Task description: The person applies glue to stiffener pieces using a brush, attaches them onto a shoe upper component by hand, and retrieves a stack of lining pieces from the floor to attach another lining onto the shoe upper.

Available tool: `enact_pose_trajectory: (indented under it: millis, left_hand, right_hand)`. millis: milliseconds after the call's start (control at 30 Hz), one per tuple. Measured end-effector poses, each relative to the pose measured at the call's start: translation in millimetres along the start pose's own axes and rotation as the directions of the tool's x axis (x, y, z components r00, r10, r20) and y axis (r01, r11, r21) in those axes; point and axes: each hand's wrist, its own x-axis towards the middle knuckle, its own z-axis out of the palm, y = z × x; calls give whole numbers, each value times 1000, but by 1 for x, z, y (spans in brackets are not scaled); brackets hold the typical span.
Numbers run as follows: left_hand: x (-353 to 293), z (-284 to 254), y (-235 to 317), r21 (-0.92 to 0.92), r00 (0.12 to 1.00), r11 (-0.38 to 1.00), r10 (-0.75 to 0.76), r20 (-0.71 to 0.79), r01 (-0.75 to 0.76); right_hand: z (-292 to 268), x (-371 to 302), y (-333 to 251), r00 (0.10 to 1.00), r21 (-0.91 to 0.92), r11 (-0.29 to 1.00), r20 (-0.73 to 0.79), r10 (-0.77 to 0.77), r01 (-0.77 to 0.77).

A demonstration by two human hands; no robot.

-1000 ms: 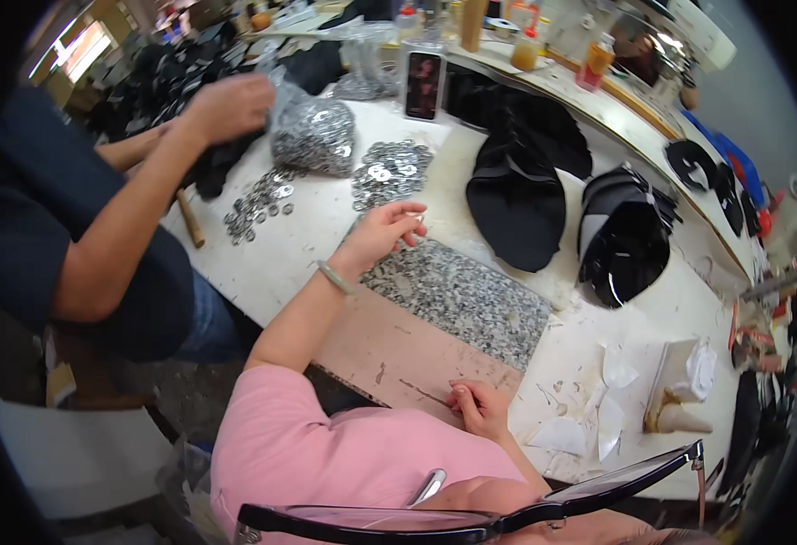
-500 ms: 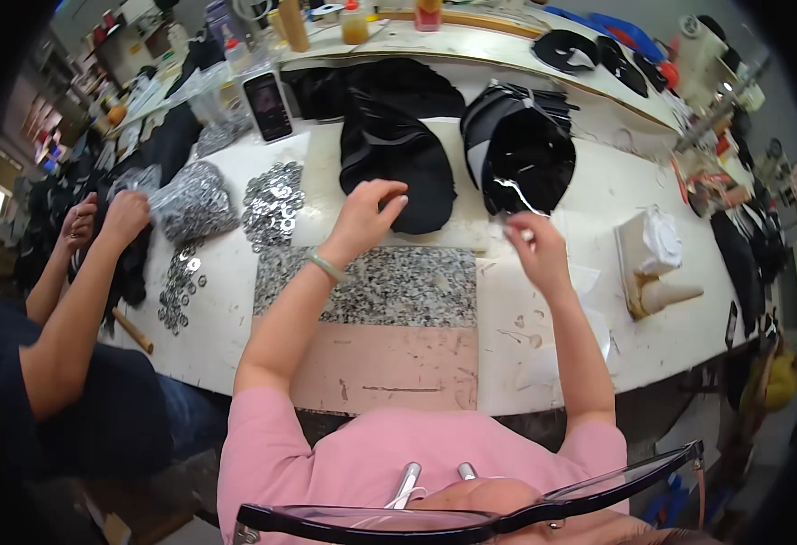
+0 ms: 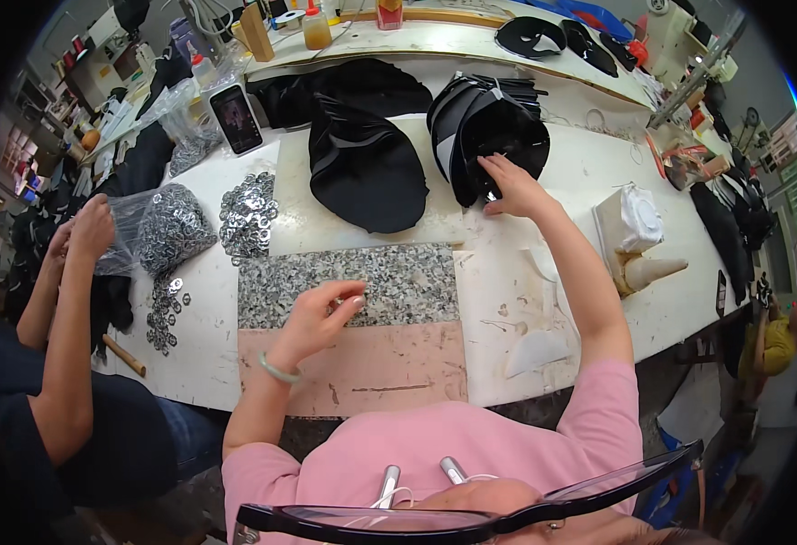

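My left hand [image 3: 318,316] hovers above the speckled granite slab [image 3: 348,283], fingers slightly curled, thumb apart, nothing in it. To the right, my right hand [image 3: 514,188] reaches onto a stack of glossy black curved pieces [image 3: 480,113], its fingers against the shiny inner side of the front piece and the thumb spread lower down. Whether it grips a piece does not show. Left of that stack lie matte black rounded pieces [image 3: 371,177], overlapping in a pile on a pale board. A pinkish board [image 3: 353,363] adjoins the slab on my side.
A co-worker's hands [image 3: 89,227] hold a clear bag of metal washers [image 3: 173,227] at the left. Loose washers [image 3: 249,213] lie beside it, below a phone [image 3: 236,120]. At the right stand a glue-stained box [image 3: 630,222] and a cone-shaped piece [image 3: 655,272].
My left hand has drawn back from the matte black pile to over the slab. My right hand has moved up onto the glossy stack, its pinch opened. The view has shifted slightly.
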Motion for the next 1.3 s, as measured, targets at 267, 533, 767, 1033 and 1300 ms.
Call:
enact_pose_trajectory:
  millis: [267,533,767,1033,1300]
  left_hand:
    - [-32,16,-1,-183,980,980,-112,-162,82]
    - [-43,12,13,-242,997,969,-58,-43,46]
    - [-49,23,-11,-629,986,774,-154,-65,80]
    - [-52,14,-23,-991,963,120,-267,29,63]
    - [-55,7,-31,-967,989,-212,73,131,144]
  right_hand:
    - [-31,-9,4,977,361,927,-211,-23,100]
    - [-133,-59,-30,843,702,665,-497,204,253]
    - [-87,-128,-150,723,595,419,-626,-293,685]
    - [21,-153,-210,919,584,-726,95,-383,-363]
    - [35,-142,-188,952,432,-850,188,-242,-301]
